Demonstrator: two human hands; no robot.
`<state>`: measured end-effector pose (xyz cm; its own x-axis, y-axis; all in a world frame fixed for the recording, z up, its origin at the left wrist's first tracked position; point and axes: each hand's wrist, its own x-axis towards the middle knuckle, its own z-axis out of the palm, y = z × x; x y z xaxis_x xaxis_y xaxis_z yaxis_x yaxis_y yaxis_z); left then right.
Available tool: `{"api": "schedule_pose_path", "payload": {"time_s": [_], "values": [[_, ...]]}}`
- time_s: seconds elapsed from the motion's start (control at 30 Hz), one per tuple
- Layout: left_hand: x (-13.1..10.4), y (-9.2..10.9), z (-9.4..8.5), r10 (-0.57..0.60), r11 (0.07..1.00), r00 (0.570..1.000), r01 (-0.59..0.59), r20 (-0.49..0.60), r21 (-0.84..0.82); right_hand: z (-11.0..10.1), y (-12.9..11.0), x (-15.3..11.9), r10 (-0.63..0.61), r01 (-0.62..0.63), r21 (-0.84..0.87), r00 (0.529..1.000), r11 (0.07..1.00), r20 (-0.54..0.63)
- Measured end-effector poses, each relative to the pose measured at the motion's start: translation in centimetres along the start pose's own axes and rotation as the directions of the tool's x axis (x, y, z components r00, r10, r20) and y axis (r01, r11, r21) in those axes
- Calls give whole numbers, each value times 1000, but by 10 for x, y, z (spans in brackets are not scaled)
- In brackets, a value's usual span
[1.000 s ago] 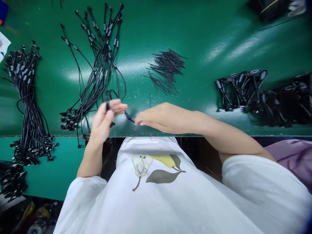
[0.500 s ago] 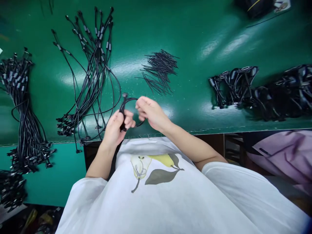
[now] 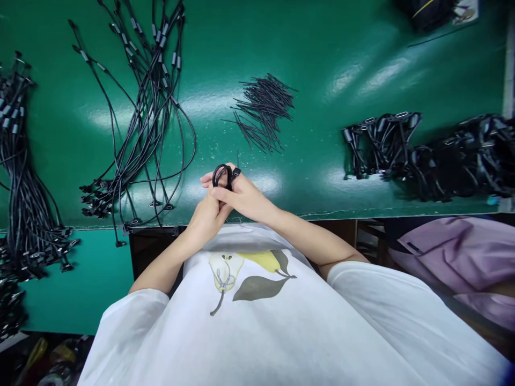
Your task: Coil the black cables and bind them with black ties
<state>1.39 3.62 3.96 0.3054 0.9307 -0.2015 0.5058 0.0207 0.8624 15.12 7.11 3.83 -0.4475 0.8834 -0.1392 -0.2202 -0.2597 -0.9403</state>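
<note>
A black cable (image 3: 222,174) is coiled into a small loop between my two hands, near the table's front edge. My right hand (image 3: 243,194) is closed round the coil, its thumb across the front and a connector showing by the knuckles. Against it from the left, my left hand (image 3: 207,214) grips the coil's lower part, its fingers partly hidden. Thin black ties (image 3: 267,107) lie in a pile beyond the hands. Left of them, loose long black cables (image 3: 148,118) are spread on the green table (image 3: 314,150).
Coiled cables (image 3: 386,142) form a row at the right, with more bundles at its far end. A thick cable bundle (image 3: 24,187) lies far left. A dark object (image 3: 428,13) sits at the back right. Beside me is a person's pink clothing (image 3: 454,252).
The cable has gone from a wide loop to a tight small coil. My hands, apart before, have come together, and my right hand has closed round it. The view has shifted slightly.
</note>
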Motion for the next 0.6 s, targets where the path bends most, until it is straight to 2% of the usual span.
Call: {"api": "schedule_pose_path", "payload": {"time_s": [0.07,0.13,0.23,0.3,0.4,0.5,0.6], "values": [[3,-6,8,28,997,999,-29,19,72,2,3,-2,-30,27,-112,999,993,-26],[6,-13,16,59,995,998,-60,18,77,2,9,-2,-51,35,-254,997,967,-57],[11,-22,21,81,995,997,-81,3,-50,-3,20,3,-103,64,-428,992,901,-69],[11,-25,17,71,963,997,-68,4,-260,-9,25,9,-125,78,-434,989,898,-81],[11,-25,7,-19,828,999,0,-27,-560,-16,24,17,-141,111,-382,989,918,-53],[9,-24,4,-128,757,989,50,-73,-651,-17,18,20,-136,136,-361,990,923,27],[9,-23,7,-129,739,991,75,-31,-670,-16,16,18,-135,152,-328,988,932,74]]}}
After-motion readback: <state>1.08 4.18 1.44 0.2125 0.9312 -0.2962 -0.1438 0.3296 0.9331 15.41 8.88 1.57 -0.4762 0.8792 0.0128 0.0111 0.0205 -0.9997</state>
